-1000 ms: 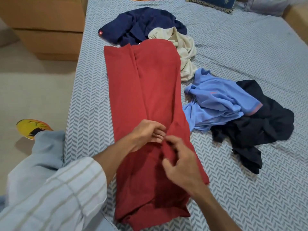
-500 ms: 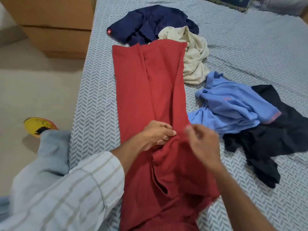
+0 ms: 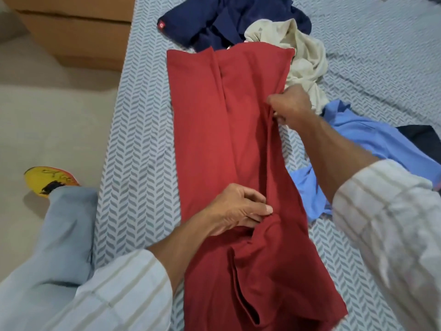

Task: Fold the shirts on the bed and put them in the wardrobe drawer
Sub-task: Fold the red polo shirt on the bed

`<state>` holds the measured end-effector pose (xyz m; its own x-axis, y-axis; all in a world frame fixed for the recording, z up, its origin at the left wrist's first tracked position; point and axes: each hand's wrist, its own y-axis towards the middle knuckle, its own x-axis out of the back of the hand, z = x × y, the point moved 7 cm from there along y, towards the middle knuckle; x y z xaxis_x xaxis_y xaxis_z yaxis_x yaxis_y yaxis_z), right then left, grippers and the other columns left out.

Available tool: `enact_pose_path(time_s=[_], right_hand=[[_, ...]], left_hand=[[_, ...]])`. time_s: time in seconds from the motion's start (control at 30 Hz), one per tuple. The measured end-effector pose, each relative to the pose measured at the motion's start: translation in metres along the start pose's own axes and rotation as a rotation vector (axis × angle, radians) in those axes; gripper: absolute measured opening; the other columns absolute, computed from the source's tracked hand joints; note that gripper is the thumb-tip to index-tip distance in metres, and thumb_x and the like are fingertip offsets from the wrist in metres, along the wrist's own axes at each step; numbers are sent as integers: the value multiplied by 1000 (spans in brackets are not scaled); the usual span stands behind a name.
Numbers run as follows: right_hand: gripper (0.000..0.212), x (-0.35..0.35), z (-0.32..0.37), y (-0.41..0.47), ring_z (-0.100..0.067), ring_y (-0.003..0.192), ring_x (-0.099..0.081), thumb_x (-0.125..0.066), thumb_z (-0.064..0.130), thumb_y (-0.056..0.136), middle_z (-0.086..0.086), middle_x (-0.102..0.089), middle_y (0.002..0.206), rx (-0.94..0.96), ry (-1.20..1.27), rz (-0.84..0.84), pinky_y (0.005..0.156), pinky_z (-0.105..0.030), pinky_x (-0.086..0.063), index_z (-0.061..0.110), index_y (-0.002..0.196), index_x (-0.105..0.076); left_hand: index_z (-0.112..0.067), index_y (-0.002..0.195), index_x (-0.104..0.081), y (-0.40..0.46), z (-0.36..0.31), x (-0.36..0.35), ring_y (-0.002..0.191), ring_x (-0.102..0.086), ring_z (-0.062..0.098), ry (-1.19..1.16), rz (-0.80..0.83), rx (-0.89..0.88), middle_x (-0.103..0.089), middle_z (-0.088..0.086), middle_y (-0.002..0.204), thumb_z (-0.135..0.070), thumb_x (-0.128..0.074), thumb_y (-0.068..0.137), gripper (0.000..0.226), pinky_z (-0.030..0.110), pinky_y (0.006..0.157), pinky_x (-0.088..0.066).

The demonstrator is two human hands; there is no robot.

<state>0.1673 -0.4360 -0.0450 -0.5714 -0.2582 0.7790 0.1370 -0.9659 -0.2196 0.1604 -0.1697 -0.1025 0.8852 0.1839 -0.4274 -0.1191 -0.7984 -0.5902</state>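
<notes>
Two hands work the red shirt [image 3: 229, 144], which lies lengthwise along the bed [image 3: 138, 149]. Since half a second ago my right hand [image 3: 290, 106] has travelled up the shirt's right edge, and it now pinches that fold; my left hand [image 3: 238, 209] stays low, its fingers [image 3: 260, 206] pinching the cloth. Five shirts are visible: one red, one navy [image 3: 214, 20], one cream [image 3: 305, 56], one light blue [image 3: 372, 144], one black [image 3: 424, 139].

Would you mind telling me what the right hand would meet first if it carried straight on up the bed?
Most likely the beige shirt, crumpled just beyond the right hand; depth is uncertain.
</notes>
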Motion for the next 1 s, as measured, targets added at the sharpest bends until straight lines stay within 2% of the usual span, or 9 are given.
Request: enact_pose_path(time_s=[0.07,0.17,0.27,0.37,0.47,0.63,0.77,0.9,1.0], right_hand=[[16,0,10,21,-18,54,-63,-65,20,71,-5,-67,72,-72,188,12,45,-24,-50,12,85,-65],[6,-2,23,53,-11,39,-44,-58,12,75,-3,-51,61,-149,323,54,43,-18,-36,16,75,-53],[21,-6,26,80,-6,29,-30,-49,13,85,3,-39,58,-215,364,107,39,-12,-24,21,67,-43],[10,-4,30,98,-8,43,-45,-63,19,71,3,-49,63,-202,353,47,42,-14,-34,22,72,-54],[27,0,30,107,-15,69,-61,-70,17,66,-2,-61,82,-152,363,-36,45,-20,-43,15,92,-69],[39,22,42,100,-11,94,-62,-61,28,86,5,-65,106,-60,293,-279,69,-20,-44,14,123,-64],[36,20,87,89,-18,106,-68,-58,40,87,0,-74,110,94,204,-392,84,-22,-46,16,111,-70],[24,-24,131,69,-16,104,-67,-61,33,87,2,-73,106,284,178,-286,92,-24,-46,21,103,-72],[21,-61,150,57,-17,101,-67,-62,31,86,1,-75,102,386,82,-204,90,-24,-45,19,98,-75]], left_hand=[[-8,89,-66,1,1,0,61,-63,11,-4,19,-7,-66,2,67,0,-75,84,13,23,62,-57],[-11,81,-68,4,4,3,64,-63,14,10,45,-12,-66,5,72,-2,-78,82,13,29,67,-56],[-13,78,-68,6,4,6,64,-63,16,28,56,-16,-66,8,74,-1,-77,82,16,29,64,-56],[-14,74,-66,6,4,7,59,-63,14,19,63,-14,-66,6,69,3,-76,82,21,25,57,-56],[-13,72,-63,5,3,7,59,-63,15,7,84,-22,-65,6,67,7,-74,81,25,25,55,-56],[-13,71,-61,5,1,8,56,-63,13,12,106,-35,-65,2,62,9,-72,82,27,25,55,-56],[-13,64,-57,4,1,9,53,-61,12,35,119,-39,-61,1,56,12,-68,81,32,27,56,-56],[-6,65,-57,1,-2,11,52,-58,15,46,88,-25,-57,5,58,14,-63,75,23,28,53,-56],[-10,53,-60,-3,-4,10,37,-52,6,37,84,-8,-54,-3,45,23,-52,80,43,22,44,-52]])
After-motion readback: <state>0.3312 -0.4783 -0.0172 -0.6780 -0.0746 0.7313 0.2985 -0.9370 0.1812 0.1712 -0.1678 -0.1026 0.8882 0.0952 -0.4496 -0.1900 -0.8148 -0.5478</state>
